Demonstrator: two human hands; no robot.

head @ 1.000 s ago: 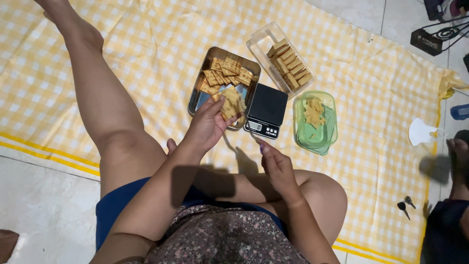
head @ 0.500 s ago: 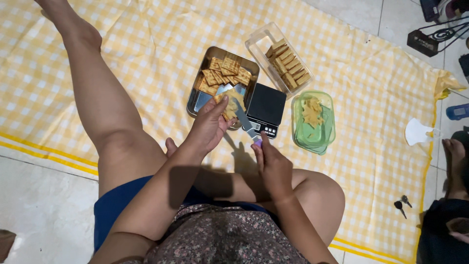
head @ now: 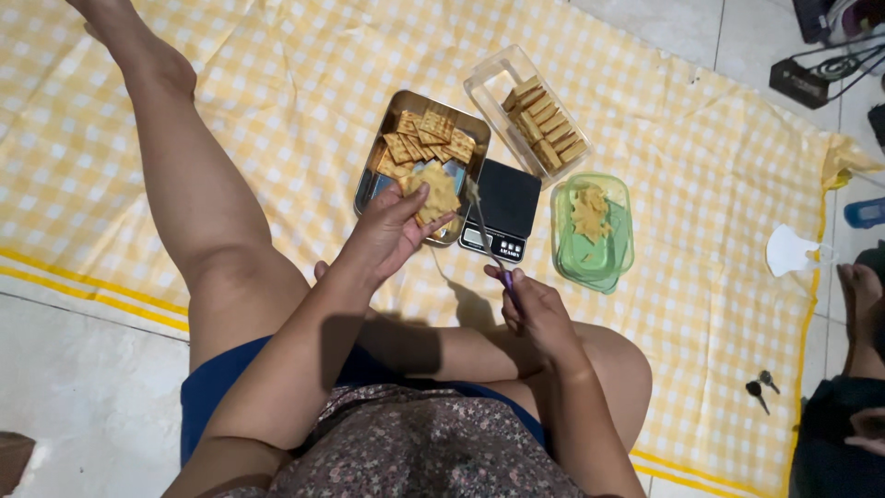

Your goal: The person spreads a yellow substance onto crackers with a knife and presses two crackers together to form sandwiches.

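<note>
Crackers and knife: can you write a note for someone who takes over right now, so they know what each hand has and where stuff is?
Left hand: grip shut on a stack of crackers, held over the near end of the metal tray.
Right hand: grip shut on a knife, blade pointing up toward the crackers.
Things: scale right of the tray, nothing on it; clear box with a row of crackers behind it; green tub with some crackers inside.
Done: a few crackers sit in the green tub.
Left: many crackers remain in the tray and clear box.
</note>
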